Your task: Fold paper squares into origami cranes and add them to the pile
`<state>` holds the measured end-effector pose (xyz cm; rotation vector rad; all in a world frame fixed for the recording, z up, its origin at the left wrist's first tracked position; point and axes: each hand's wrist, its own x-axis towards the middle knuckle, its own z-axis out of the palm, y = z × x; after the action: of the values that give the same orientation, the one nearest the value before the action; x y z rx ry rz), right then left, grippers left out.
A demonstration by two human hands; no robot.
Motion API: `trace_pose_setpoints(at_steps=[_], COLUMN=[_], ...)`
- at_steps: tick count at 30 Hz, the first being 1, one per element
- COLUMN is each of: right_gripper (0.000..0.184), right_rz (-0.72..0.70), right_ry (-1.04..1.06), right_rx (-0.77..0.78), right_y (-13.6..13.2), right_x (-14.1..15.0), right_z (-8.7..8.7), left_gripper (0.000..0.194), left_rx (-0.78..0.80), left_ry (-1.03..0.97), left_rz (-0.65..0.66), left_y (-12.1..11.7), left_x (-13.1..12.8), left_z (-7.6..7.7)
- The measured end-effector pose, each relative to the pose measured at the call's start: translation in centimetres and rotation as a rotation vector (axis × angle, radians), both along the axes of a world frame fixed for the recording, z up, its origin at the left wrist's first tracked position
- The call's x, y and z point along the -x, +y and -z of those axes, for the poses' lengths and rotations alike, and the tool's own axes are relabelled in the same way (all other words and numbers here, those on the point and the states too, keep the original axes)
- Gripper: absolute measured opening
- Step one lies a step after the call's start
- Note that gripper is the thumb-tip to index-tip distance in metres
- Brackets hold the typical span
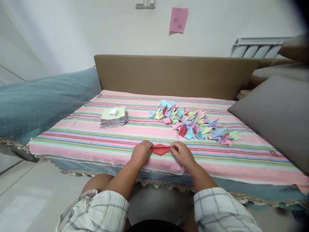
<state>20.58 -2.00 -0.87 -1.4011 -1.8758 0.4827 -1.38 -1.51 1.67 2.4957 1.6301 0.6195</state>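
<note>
A partly folded piece of red origami paper (161, 149) stretches between my two hands, just above the striped cloth (96, 145). My left hand (142, 152) pinches its left end, and my right hand (182, 154) pinches the right end between thumb and fingers. The paper has a straight fold along its upper side and a blunt point toward me. Beyond my right hand lies a heap of folded paper cranes (190, 124) in many colours. To the left sits a stack of square paper sheets (113, 120) with a small white box (113, 112) on top.
The cloth covers a couch with a brown backrest (169, 75). A blue-covered armrest (48, 100) bounds the left side, and a grey cushion (272, 112) leans at the right. A pink note (179, 20) hangs on the wall behind. A small brownish object (274, 153) lies near the cushion.
</note>
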Motion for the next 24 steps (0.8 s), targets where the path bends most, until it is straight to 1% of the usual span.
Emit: trace_pose_setpoints(at_steps=[4, 8, 11, 13, 16, 20, 24], right_gripper=[0.018, 0.017, 0.017, 0.018, 0.017, 0.018, 0.018], right_rz=[0.001, -0.001, -0.008, -0.014, -0.022, -0.025, -0.028], right_ry=[-0.005, -0.008, -0.009, -0.015, -0.030, -0.050, -0.050], right_rx=[0.006, 0.006, -0.011, -0.019, -0.020, -0.012, -0.012], right_y=[-0.1, -0.1, -0.1, -0.1, -0.1, 0.0, 0.0], right_x=[0.0, 0.0, 0.0, -0.1, -0.1, -0.2, -0.3], right_z=[0.0, 0.0, 0.1, 0.1, 0.1, 0.1, 0.1], left_gripper=[0.012, 0.018, 0.020, 0.019, 0.020, 0.021, 0.023], left_rx=[0.002, 0.000, -0.016, -0.038, -0.052, -0.068, -0.099], left_ry=[-0.026, -0.022, 0.071, 0.143, 0.187, 0.198, 0.204], left_rz=[-0.057, -0.017, 0.020, 0.067, 0.122, 0.128, 0.084], left_y=[-0.1, 0.0, 0.2, 0.3, 0.2, 0.0, -0.4], left_x=[-0.2, -0.1, 0.2, 0.5, 0.9, 0.9, 0.5], left_z=[-0.1, 0.2, 0.5, 0.6, 0.5, 0.3, -0.2])
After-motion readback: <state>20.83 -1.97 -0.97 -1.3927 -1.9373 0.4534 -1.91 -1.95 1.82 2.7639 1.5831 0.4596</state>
